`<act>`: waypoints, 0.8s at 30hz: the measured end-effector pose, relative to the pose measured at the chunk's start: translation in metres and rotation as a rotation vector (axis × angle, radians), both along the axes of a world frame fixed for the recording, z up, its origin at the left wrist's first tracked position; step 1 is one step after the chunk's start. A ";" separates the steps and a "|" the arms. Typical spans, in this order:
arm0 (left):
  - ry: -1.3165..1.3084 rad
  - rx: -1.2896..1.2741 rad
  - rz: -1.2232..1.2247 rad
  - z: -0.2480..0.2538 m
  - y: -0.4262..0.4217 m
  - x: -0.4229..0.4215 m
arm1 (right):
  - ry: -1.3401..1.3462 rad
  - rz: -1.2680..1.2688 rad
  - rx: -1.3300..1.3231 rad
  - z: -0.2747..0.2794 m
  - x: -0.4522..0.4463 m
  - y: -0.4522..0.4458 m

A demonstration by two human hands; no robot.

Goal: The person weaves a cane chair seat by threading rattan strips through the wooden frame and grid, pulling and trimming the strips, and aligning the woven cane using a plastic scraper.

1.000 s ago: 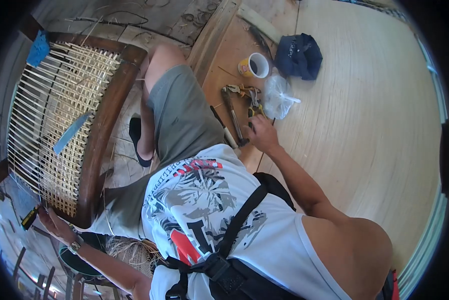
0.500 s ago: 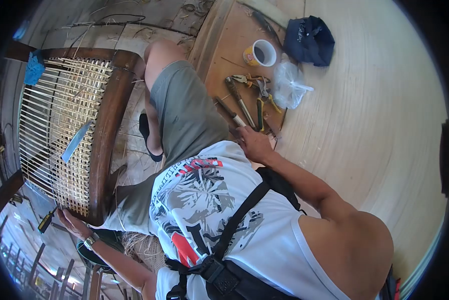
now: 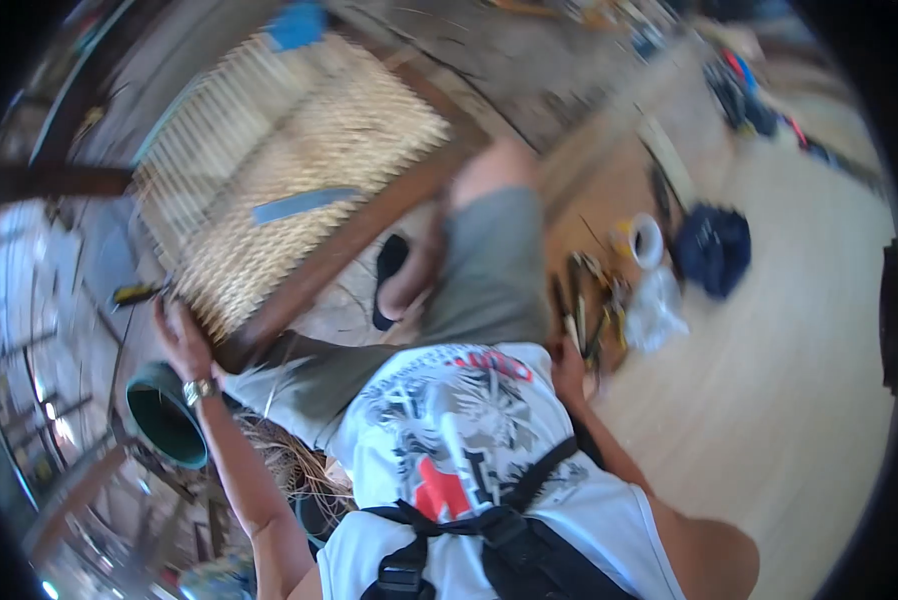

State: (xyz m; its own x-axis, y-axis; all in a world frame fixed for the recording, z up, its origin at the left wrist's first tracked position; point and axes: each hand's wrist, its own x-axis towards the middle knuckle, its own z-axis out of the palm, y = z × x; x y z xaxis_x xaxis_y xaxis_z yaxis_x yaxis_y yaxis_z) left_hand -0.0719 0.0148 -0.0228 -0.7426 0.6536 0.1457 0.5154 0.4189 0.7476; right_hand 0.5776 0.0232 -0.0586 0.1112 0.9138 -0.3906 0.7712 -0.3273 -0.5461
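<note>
Straps (image 3: 514, 530) crossed the white shirt (image 3: 389, 465), and beside the right thigh (image 3: 489, 265) the right hand (image 3: 569, 370) was low, next to a pale handle (image 3: 572, 327); because of blur, I cannot tell whether it gripped this handle. The left hand (image 3: 182, 335) had its fingers extended, wrapped around nothing, at the near corner of the wooden frame (image 3: 354, 250); a yellow-and-black tool (image 3: 136, 294) was just beyond the fingertips. Inside this frame was the cane panel (image 3: 339, 140), with a blue strip (image 3: 307, 204) on it. In my judgement, the step in hand was reaching among the tools while the left hand steadied the frame; the next move called for a sure hold. Farther were a plastic bag (image 3: 655, 312), a cup (image 3: 647, 242) and a dark cap (image 3: 714, 252).
</note>
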 end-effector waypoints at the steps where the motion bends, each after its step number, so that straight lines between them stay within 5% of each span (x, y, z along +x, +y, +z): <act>1: 0.095 0.006 -0.003 0.008 0.002 0.005 | -0.083 0.093 0.100 -0.004 0.002 -0.001; 7: 0.260 -0.016 0.065 0.045 0.002 0.037 | 0.034 0.122 -0.093 0.019 0.003 0.016; 10: 0.454 -0.034 0.232 0.064 -0.006 0.071 | -0.095 0.193 0.083 0.018 0.025 0.035; 12: 0.463 0.061 0.115 0.079 -0.008 0.109 | -0.243 0.054 0.016 0.062 0.012 0.086; 14: 0.059 0.198 0.030 0.103 0.016 0.161 | 0.131 -0.180 0.240 0.087 0.000 0.127; 15: -0.137 0.192 0.013 0.112 0.026 0.187 | 0.246 -0.256 0.122 0.099 -0.006 0.149; 18: 0.019 0.218 -0.130 0.117 0.044 0.203 | 0.499 -0.309 -0.172 0.128 -0.032 0.212; 19: 0.078 0.229 -0.072 0.118 0.041 0.193 | 0.635 -0.287 -0.368 0.136 -0.052 0.234; 22: 0.182 0.196 0.148 0.117 0.017 0.133 | 0.821 0.153 -0.344 0.221 -0.178 0.283; 24: 0.136 0.217 0.222 0.100 0.005 0.083 | 0.680 0.517 -0.295 0.252 -0.251 0.320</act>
State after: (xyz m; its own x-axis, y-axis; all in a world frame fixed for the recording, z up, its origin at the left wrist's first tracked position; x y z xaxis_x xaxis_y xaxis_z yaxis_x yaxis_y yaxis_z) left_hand 0.0109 0.0194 0.0776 -0.8274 0.4214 0.3712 0.5308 0.3710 0.7620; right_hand 0.3262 0.3430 0.1932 -0.6260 0.6382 -0.4481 0.4018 -0.2285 -0.8867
